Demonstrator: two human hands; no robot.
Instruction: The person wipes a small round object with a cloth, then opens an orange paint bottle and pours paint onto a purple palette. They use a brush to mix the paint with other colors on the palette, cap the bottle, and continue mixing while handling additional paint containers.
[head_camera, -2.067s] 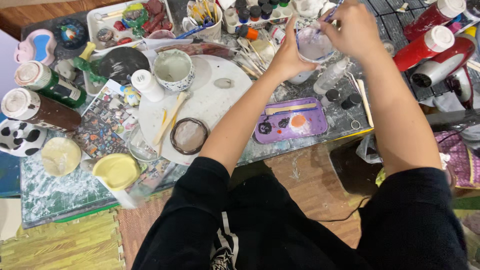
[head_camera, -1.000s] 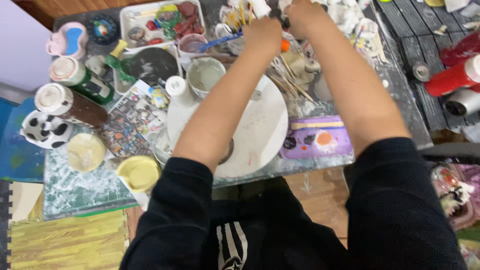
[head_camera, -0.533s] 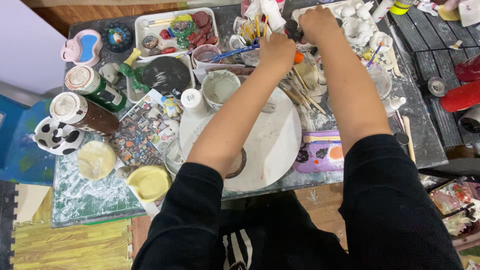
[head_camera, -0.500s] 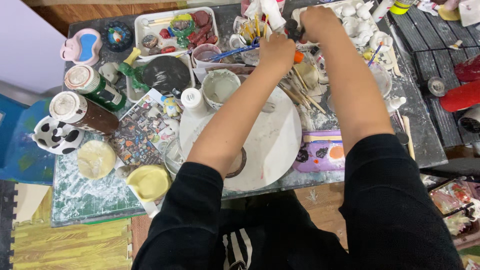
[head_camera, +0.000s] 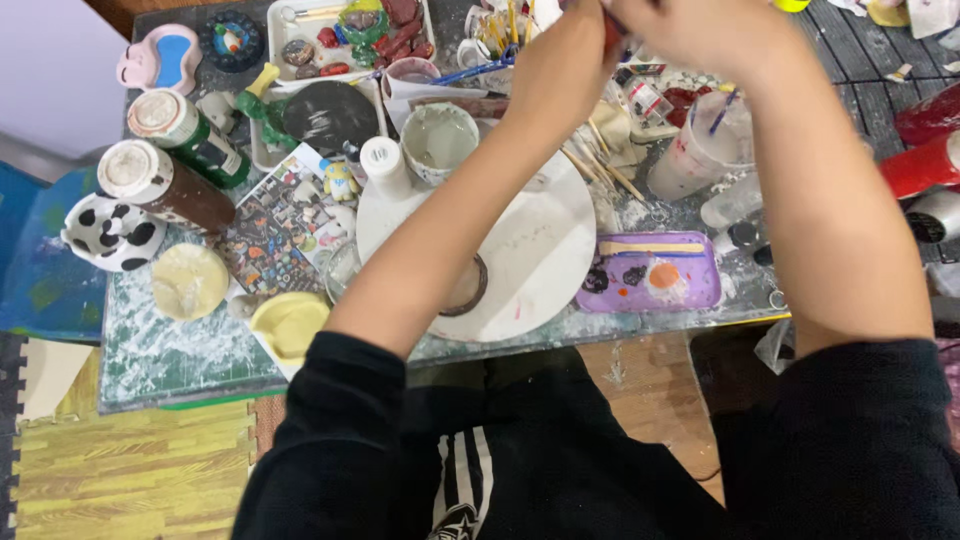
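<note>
White turntable disc (head_camera: 535, 250) at the middle of the paint-spattered table (head_camera: 160, 350), crossed by the left forearm, which hides part of a dark ring (head_camera: 474, 290) on it. Left hand (head_camera: 570, 55) and right hand (head_camera: 690, 25) meet at the far edge, closed together on something thin and reddish (head_camera: 611, 22) — what it is cannot be told. Around them: a grey-smeared cup (head_camera: 438, 140), loose brushes (head_camera: 600, 165), a clear cup (head_camera: 700, 150) and a purple palette tray (head_camera: 650, 272) — all below the raised arms.

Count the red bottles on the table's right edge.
2 red bottles show, stacked at the right edge: one above, one just below it. Both are cut off by the frame, so more may lie hidden.
</note>
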